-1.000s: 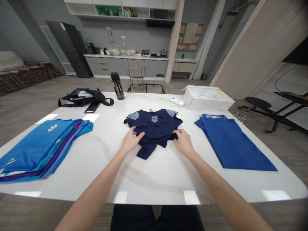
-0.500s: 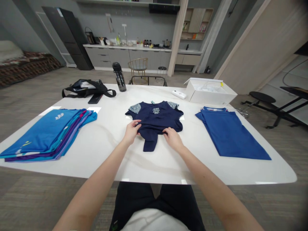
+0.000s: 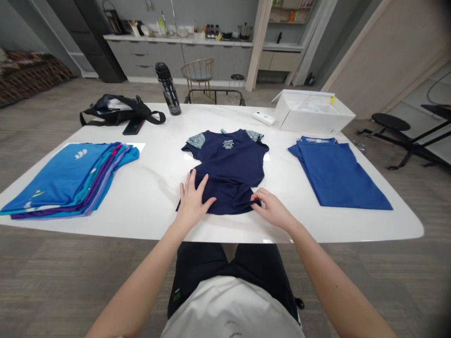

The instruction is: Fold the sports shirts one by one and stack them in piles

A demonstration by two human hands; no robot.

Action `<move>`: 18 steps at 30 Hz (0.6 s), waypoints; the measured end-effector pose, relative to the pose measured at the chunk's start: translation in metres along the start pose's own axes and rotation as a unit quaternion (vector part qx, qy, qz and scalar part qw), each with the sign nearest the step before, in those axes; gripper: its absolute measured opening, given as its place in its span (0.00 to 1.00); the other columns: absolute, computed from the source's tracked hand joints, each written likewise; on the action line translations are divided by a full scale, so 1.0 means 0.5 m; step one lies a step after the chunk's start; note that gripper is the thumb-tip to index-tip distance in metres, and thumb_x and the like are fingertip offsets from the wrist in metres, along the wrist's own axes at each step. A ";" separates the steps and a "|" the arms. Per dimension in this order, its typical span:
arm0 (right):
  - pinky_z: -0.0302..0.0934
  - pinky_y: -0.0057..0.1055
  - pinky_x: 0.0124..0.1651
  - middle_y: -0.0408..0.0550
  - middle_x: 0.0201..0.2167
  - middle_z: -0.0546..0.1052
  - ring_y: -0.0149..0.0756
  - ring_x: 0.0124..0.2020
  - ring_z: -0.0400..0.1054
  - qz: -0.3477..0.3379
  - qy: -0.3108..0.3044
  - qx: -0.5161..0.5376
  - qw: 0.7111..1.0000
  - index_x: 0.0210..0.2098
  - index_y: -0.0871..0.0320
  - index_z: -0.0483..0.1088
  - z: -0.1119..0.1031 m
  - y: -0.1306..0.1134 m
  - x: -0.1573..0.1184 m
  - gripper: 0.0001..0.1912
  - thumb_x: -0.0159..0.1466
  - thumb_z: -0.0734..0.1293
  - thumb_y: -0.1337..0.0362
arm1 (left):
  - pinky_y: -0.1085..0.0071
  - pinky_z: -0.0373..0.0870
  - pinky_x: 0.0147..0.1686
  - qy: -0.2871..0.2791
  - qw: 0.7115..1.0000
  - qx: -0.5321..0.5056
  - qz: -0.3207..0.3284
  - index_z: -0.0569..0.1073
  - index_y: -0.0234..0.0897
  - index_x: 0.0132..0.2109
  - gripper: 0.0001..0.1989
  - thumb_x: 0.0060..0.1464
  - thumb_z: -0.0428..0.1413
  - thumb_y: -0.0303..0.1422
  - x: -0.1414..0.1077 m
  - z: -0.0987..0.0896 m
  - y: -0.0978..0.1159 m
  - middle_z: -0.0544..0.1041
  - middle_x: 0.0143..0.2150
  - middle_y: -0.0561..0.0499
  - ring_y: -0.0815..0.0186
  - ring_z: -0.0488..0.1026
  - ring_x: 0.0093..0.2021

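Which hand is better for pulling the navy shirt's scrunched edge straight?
Probably right: the right hand pinches the scrunched edge of the navy shirt, while the left hand lies spread on its other side.

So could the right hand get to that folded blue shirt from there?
Probably yes, though the right hand is pinching the edge of the navy shirt and would likely need to let go first. White tabletop lies between it and the folded blue shirt, with no visible obstacle.

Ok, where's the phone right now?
In the head view, the phone lies on the table's far left, against the black bag, left of the bottle.
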State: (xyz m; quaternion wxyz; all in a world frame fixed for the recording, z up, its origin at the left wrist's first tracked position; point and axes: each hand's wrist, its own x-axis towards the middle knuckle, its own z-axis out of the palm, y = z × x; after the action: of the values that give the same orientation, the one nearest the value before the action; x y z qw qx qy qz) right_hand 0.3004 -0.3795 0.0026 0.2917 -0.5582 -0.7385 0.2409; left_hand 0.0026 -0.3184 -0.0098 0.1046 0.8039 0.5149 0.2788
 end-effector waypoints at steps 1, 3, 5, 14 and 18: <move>0.59 0.32 0.41 0.44 0.35 0.71 0.36 0.37 0.66 0.000 0.002 0.012 1.000 0.35 0.54 0.69 -0.005 -0.002 -0.014 0.04 0.63 0.64 0.69 | 0.33 0.41 0.68 -0.017 0.999 0.035 0.025 0.58 0.45 0.71 0.36 0.59 0.60 0.42 -0.017 -0.007 0.010 0.43 0.77 0.39 0.40 0.41 0.75; 0.59 0.32 0.40 0.43 0.34 0.70 0.36 0.36 0.66 0.011 0.010 0.024 1.000 0.34 0.54 0.67 -0.016 -0.002 -0.042 0.04 0.62 0.64 0.70 | 0.35 0.40 0.69 -0.065 0.992 0.065 0.083 0.62 0.43 0.69 0.32 0.61 0.59 0.43 -0.045 -0.019 0.020 0.50 0.75 0.38 0.43 0.46 0.74; 0.60 0.32 0.39 0.42 0.33 0.69 0.36 0.35 0.65 0.033 0.007 0.022 0.999 0.34 0.54 0.65 -0.026 0.000 -0.067 0.04 0.62 0.65 0.69 | 0.39 0.43 0.70 -0.126 0.981 0.058 0.138 0.67 0.42 0.66 0.27 0.63 0.57 0.45 -0.065 -0.025 0.022 0.61 0.71 0.40 0.48 0.56 0.72; 0.64 0.42 0.54 0.53 0.49 0.71 0.47 0.51 0.68 0.013 0.001 -0.127 0.992 0.58 0.49 0.68 0.025 -0.042 -0.081 0.23 0.64 0.71 0.59 | 0.54 0.63 0.63 -0.116 0.976 0.027 0.180 0.76 0.39 0.52 0.12 0.69 0.50 0.34 -0.099 0.027 0.060 0.79 0.52 0.47 0.59 0.74 0.56; 0.64 0.36 0.45 0.49 0.38 0.76 0.41 0.40 0.72 0.039 -0.051 -0.138 0.988 0.45 0.52 0.74 0.044 -0.037 -0.076 0.09 0.70 0.63 0.63 | 0.63 0.73 0.47 -0.064 0.989 0.047 0.129 0.75 0.38 0.52 0.13 0.70 0.47 0.32 -0.095 0.023 0.064 0.80 0.43 0.46 0.61 0.77 0.45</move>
State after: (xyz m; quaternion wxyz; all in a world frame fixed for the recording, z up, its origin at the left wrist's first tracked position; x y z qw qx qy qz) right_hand 0.2801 -0.4215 -0.0064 0.1647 -0.6084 -0.7562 0.1758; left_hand 0.0187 -0.3735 -0.0211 0.0626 0.8837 0.4120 0.2133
